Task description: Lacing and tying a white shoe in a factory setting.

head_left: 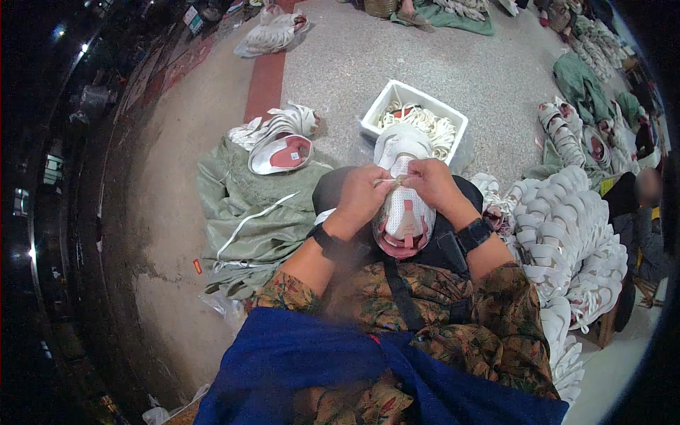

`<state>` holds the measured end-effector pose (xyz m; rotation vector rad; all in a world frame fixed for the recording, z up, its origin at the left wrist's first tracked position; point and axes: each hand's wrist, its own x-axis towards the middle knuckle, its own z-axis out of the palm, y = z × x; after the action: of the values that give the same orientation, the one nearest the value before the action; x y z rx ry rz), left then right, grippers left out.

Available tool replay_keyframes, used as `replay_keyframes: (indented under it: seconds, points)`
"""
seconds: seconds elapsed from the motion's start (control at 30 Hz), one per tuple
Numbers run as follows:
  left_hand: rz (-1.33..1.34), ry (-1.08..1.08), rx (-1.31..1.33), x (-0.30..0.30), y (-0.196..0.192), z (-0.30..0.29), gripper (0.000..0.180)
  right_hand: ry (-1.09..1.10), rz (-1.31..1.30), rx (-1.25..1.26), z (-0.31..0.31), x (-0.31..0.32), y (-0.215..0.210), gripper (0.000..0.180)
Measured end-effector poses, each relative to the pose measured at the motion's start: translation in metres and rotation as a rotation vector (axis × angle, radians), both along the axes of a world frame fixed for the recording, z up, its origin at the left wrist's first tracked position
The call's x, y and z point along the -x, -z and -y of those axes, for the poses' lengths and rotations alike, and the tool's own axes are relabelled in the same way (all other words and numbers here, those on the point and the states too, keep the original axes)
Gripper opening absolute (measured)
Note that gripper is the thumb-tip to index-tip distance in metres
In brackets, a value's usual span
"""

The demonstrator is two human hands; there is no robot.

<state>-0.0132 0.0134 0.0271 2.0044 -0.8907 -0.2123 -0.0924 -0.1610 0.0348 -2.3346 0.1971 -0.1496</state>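
A white sneaker (404, 212) with pink lining lies over my lap, its toe pointing away from me and its heel toward me. Above its tongue, my left hand (365, 191) pinches a thin pale shoelace (384, 180). Close by on the right, my right hand (432, 184) is also closed in a pinch on the lace, the fingertips of both hands nearly meeting. Just beyond the toe stands a white foam box (460, 117) with many loose cream laces (443, 131) in it. Fingers cover part of the lacing.
On the left, a green sack (244, 195) carries white shoes (281, 154) and a loose white lace (256, 225). Stacked white shoes (567, 227) crowd my right side. Farther off are a bagged shoe bundle (269, 32) and another person at the right edge.
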Motion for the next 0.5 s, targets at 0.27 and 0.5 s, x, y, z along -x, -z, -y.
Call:
replay_keyframes:
  seconds: [0.27,0.5]
  points:
    - [0.134,0.043,-0.054,-0.001,-0.002,0.008,0.012,0.008,-0.010,-0.014,0.002,0.001,0.002,0.019]
    - [-0.144,-0.007,0.184,0.009,0.013,0.015,0.009,0.002,-0.060,-0.201,0.004,0.010,0.003,0.020]
